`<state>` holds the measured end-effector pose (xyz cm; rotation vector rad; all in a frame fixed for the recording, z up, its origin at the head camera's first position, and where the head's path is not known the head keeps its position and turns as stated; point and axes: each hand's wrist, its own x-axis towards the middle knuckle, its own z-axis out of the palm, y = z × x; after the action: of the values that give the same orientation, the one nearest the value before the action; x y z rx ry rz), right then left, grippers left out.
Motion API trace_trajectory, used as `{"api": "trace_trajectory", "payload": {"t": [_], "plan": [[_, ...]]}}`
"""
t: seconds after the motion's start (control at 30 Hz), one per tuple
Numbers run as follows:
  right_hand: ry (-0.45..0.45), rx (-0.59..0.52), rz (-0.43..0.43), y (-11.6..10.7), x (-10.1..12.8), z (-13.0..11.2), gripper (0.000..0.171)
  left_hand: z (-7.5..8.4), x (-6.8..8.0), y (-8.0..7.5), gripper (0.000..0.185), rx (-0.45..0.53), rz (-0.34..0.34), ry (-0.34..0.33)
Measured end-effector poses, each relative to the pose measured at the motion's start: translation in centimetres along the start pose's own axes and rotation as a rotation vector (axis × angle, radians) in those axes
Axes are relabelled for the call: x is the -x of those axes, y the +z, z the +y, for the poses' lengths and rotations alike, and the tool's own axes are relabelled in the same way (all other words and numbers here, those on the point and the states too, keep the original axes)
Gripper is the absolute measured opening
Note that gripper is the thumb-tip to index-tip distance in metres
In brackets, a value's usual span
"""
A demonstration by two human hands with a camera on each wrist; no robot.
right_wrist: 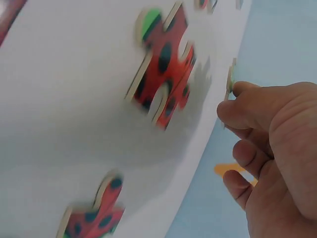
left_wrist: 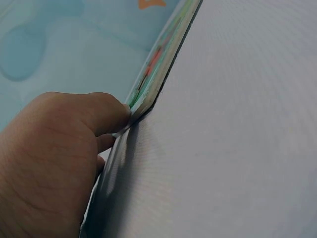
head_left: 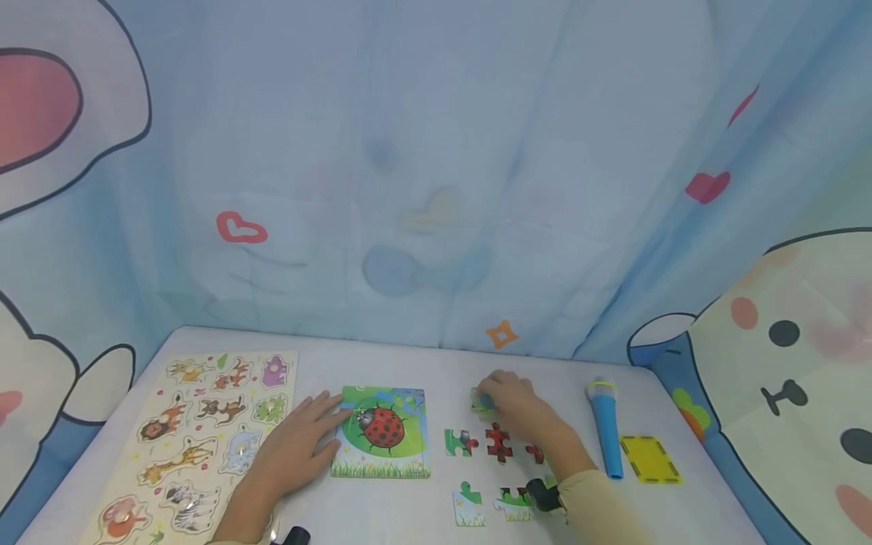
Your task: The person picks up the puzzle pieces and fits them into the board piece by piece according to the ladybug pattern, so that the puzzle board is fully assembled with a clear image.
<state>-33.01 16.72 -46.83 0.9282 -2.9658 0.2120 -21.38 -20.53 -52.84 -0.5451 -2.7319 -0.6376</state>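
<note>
My left hand (head_left: 300,443) lies with fingers extended, its fingertips at the left edge of a square ladybug puzzle board (head_left: 384,431). In the left wrist view, the thumb of that hand (left_wrist: 54,153) is right at a corner of the board (left_wrist: 163,64). Beyond the loose pieces, my right hand (head_left: 521,409) pinches a jigsaw piece (head_left: 479,406) between thumb and finger. The right wrist view shows this piece (right_wrist: 229,82) edge-on, mostly covered by the fingers. Nearest to it lies a red jigsaw piece with black spots (head_left: 499,443).
Several loose jigsaw pieces (head_left: 468,507) lie in rows right of the board. A wooden animal puzzle (head_left: 184,446) covers the table's left side. On the right are a blue toy microphone (head_left: 606,435) and a yellow square frame (head_left: 650,459). A printed curtain (head_left: 436,189) hangs behind the table.
</note>
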Motion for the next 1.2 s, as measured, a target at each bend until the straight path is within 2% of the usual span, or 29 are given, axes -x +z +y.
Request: {"api": "trace_trajectory", "payload": {"t": [0.43, 0.67, 0.87, 1.2], "plan": [[-0.059, -0.025, -0.045, 0.5, -2.1, -3.5, 0.024, 0.1, 0.0, 0.0, 0.044, 0.010, 0.016, 0.004], [-0.151, -0.072, -0.050, 0.0, -2.8, -5.4, 0.024, 0.1, 0.0, 0.0, 0.044, 0.003, 0.025, 0.003], [-0.172, -0.085, -0.077, 0.4, -3.6, -6.7, 0.029, 0.0, 0.0, 0.1, 0.044, 0.002, 0.025, -0.004], [-0.195, -0.074, -0.100, 1.1, -4.9, -8.3, 0.028, 0.0, 0.0, 0.1, 0.044, -0.009, 0.043, 0.014]]}}
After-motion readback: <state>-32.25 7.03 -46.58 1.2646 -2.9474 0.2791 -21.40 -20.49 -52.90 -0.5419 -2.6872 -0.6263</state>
